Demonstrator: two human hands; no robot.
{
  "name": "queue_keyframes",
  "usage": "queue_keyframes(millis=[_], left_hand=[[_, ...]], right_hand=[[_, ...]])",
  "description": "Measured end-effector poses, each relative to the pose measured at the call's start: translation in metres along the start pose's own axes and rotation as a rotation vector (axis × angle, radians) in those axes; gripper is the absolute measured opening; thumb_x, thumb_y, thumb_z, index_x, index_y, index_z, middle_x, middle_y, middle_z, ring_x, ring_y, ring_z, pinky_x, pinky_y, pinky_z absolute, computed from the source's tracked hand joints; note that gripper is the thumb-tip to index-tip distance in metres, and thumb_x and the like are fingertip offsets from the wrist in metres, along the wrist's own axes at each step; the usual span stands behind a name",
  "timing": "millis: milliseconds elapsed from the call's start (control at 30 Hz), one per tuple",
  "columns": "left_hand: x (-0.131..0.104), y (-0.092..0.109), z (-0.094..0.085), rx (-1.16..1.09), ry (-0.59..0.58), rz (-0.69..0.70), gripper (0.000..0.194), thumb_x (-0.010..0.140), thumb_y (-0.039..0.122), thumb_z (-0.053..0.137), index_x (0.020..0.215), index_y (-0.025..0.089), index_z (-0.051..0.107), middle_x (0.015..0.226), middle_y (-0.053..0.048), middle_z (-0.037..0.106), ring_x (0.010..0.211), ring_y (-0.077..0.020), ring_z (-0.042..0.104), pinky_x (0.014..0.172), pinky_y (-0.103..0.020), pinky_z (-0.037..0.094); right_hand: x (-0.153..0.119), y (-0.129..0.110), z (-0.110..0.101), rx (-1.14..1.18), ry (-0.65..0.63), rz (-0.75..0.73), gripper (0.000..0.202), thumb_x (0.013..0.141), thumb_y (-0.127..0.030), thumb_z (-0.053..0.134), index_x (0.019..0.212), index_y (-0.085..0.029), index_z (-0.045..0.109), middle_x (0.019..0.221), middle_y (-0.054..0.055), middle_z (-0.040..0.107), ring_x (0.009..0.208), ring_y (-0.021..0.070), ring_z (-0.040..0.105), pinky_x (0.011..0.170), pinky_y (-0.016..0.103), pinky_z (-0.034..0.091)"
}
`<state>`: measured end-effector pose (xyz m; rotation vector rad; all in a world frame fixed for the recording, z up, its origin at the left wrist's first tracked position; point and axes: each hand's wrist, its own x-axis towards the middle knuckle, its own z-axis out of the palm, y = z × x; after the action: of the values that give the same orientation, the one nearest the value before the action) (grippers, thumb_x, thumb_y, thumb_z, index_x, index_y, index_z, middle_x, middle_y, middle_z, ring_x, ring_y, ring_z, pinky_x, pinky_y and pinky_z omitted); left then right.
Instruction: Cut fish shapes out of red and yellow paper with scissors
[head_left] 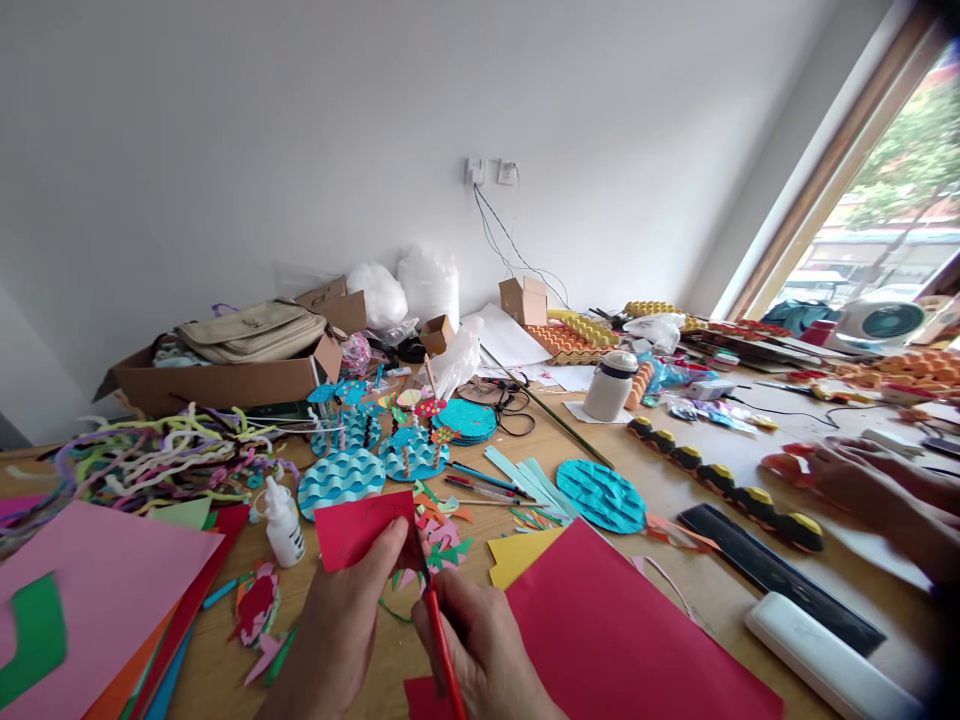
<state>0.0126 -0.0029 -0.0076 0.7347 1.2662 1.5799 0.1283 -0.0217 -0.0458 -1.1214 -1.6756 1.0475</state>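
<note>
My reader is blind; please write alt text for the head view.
The left hand holds red paper, the right hand red-handled scissors at its edge, over a wooden table with paper scraps, a white bottle and blue discs.

A small, flat red piece of paper point(351, 530) is being held up at a slant, its top edge showing straight. Red-handled scissors point(437, 622) are pointing forward, their dark blades lying along the paper's right side.

No legible text, small label point(298, 547) on white bottle point(282, 522), print too tiny
</note>
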Motion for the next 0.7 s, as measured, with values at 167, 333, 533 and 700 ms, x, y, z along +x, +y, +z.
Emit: queue_keyframes(millis=[167, 333, 533, 700], left_hand=[[-0.0002, 0.0003, -0.0018, 0.041, -0.026, -0.021, 0.021, 0.057, 0.034, 0.075, 0.066, 0.016, 0.069, 0.064, -0.004, 0.073, 0.07, -0.0266, 0.071, 0.065, -0.034, 0.057], [-0.0006, -0.0003, -0.0003, -0.005, -0.018, 0.016, 0.018, 0.057, 0.031, 0.075, 0.067, 0.018, 0.069, 0.067, -0.002, 0.074, 0.069, -0.0247, 0.07, 0.064, -0.033, 0.056], [0.0008, -0.0026, 0.0002, -0.051, -0.022, 0.0, 0.014, 0.057, 0.028, 0.075, 0.065, 0.019, 0.068, 0.064, 0.0, 0.073, 0.063, -0.022, 0.068, 0.058, -0.031, 0.056], [0.0026, -0.0046, -0.0013, -0.037, 0.011, 0.014, 0.019, 0.052, 0.029, 0.078, 0.063, 0.019, 0.067, 0.067, -0.002, 0.074, 0.068, -0.0239, 0.07, 0.066, -0.033, 0.058]], right_hand=[[0.001, 0.0025, -0.0031, -0.056, -0.046, -0.043, 0.032, 0.084, -0.036, 0.044, 0.06, -0.02, 0.032, 0.052, -0.006, 0.031, 0.049, 0.008, 0.026, 0.045, 0.02, 0.022], [0.001, 0.0034, 0.0, -0.051, 0.013, -0.058, 0.032, 0.084, -0.036, 0.044, 0.059, -0.02, 0.032, 0.05, -0.006, 0.028, 0.047, 0.0078, 0.025, 0.043, 0.02, 0.02], [-0.0007, 0.0054, 0.002, -0.058, 0.024, -0.042, 0.029, 0.083, -0.033, 0.044, 0.059, -0.02, 0.032, 0.049, -0.006, 0.029, 0.046, 0.0078, 0.026, 0.043, 0.02, 0.02], [-0.0003, 0.0059, 0.0003, -0.06, 0.02, -0.056, 0.029, 0.082, -0.032, 0.044, 0.059, -0.02, 0.032, 0.049, -0.006, 0.028, 0.046, 0.0076, 0.025, 0.043, 0.02, 0.019]])
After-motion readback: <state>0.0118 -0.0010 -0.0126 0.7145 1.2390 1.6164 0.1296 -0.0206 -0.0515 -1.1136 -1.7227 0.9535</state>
